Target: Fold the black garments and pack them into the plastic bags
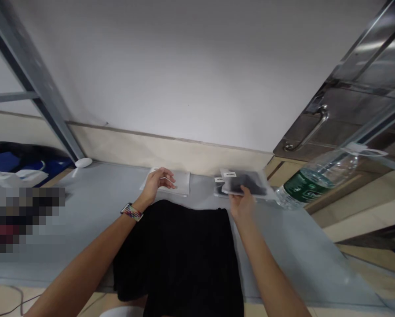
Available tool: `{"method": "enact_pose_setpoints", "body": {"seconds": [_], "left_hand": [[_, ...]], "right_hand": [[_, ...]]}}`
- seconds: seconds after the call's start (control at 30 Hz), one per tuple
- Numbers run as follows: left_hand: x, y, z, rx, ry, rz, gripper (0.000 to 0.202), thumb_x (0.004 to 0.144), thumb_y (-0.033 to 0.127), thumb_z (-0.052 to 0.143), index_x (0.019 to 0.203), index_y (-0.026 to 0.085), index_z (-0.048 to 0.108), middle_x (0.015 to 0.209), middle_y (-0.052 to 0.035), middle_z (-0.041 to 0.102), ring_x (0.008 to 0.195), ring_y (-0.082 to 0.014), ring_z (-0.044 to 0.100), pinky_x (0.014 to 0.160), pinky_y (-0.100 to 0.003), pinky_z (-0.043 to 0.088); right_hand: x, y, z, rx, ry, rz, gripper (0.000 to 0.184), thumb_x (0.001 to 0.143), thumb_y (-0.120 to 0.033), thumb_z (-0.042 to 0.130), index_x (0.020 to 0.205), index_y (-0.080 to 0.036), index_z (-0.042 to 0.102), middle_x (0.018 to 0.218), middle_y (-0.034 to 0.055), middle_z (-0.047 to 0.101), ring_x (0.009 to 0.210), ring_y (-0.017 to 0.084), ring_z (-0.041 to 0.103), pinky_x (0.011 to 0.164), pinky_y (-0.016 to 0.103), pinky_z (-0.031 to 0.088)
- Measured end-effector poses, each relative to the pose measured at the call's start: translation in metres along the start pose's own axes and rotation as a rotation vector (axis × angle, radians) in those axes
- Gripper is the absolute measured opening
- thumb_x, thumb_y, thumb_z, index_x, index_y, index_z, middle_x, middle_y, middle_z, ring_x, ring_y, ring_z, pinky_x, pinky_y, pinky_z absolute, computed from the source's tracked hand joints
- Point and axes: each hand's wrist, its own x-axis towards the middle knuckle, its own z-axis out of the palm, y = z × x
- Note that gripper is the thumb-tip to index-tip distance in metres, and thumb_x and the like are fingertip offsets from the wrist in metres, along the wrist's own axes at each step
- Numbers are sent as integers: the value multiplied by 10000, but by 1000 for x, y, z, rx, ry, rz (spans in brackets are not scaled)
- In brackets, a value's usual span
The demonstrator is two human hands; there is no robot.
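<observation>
A black garment [181, 255] lies spread on the grey table [85, 220] in front of me. My left hand [158, 182], with a colourful watch band on the wrist, rests on a stack of clear plastic bags [181, 182] by the wall, its fingers curled over the top bag. My right hand [242, 202] holds the near edge of a clear packet with a dark garment inside [246, 181]. That packet lies over another like it, both with white labels.
A clear water bottle with a green label [312, 180] stands at the table's right edge. A white round object [83, 162] sits at the back left. Blue and white items [16, 169] lie at the far left beside a metal frame leg [35, 83]. A metal door [352, 101] is at right.
</observation>
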Motion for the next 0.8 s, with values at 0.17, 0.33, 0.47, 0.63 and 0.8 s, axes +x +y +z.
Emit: {"method": "enact_pose_setpoints", "body": {"seconds": [0.17, 0.33, 0.47, 0.63, 0.8], "left_hand": [[3, -4, -1, -31, 12, -17, 500, 964, 633, 624, 842, 156, 710, 710, -51, 709, 572, -179, 689, 586, -309, 558], [2, -4, -1, -31, 20, -19, 463, 953, 598, 651, 833, 158, 734, 699, -42, 700, 573, -167, 667, 587, -299, 557], [1, -2, -1, -19, 18, -14, 458, 946, 589, 657, 811, 159, 737, 672, -34, 683, 559, -158, 644, 587, -299, 558], [1, -2, -2, -9, 18, -19, 424, 965, 543, 640, 803, 163, 732, 669, -31, 682, 557, -152, 633, 590, -294, 548], [0, -1, 0, 4, 17, -12, 404, 980, 507, 618, 793, 166, 728, 655, -25, 669, 556, -150, 622, 595, -295, 539]], "right_hand": [[1, 15, 2, 11, 76, 83, 139, 850, -153, 716, 909, -251, 635, 839, -24, 786, 854, 200, 802, 855, 431, 706], [-5, 14, 2, -12, -2, 105, 193, 850, -202, 820, 980, -254, 687, 909, -10, 827, 876, 208, 821, 819, 381, 717], [-5, 5, -2, -123, -52, 196, 162, 869, -242, 848, 838, -213, 691, 704, 26, 789, 712, 221, 813, 701, 339, 720], [-2, -4, -7, -156, -59, 237, 196, 870, -216, 860, 797, -220, 678, 695, 16, 788, 806, 220, 838, 794, 316, 717], [-11, -10, -4, -213, -91, 336, 127, 908, -210, 830, 862, -170, 719, 747, 78, 813, 673, 222, 820, 599, 279, 697]]}}
